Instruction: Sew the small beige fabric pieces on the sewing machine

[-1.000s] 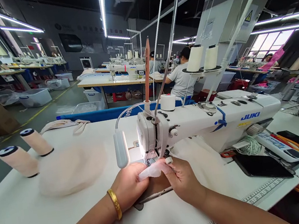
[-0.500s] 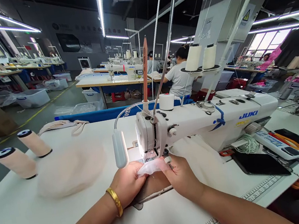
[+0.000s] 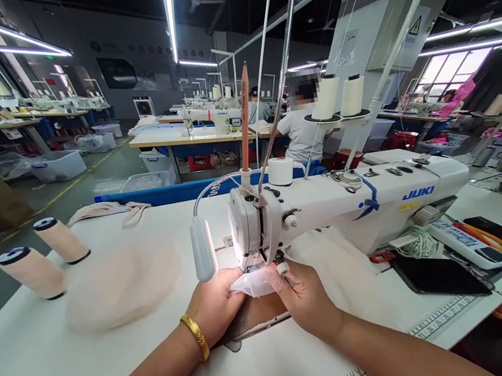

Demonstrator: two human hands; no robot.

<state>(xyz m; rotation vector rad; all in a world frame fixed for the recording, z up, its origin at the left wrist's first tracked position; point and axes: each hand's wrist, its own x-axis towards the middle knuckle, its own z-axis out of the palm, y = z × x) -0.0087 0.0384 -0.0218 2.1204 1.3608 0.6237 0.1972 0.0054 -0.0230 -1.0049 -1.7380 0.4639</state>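
Note:
Both my hands pinch a small pale sheer fabric piece [image 3: 253, 284] just in front of the needle of a white JUKI sewing machine [image 3: 345, 204]. My left hand [image 3: 216, 309], with a gold bangle on its wrist, grips the piece's left edge. Its right edge is held by my right hand [image 3: 306, 301], fingers closed, right below the presser foot. Under the piece lies a brownish plate or cloth on the white table [image 3: 45, 370].
A heap of beige fabric [image 3: 120, 285] and two beige thread cones [image 3: 34, 272] lie at left. A black phone [image 3: 437, 277], control panel and orange scissors [image 3: 485, 237] sit at right. Two white thread cones [image 3: 339, 97] stand behind. A person sits at a far table.
My hands and the fabric piece stay almost still at the needle, shifting only slightly. The camera view wobbles a little.

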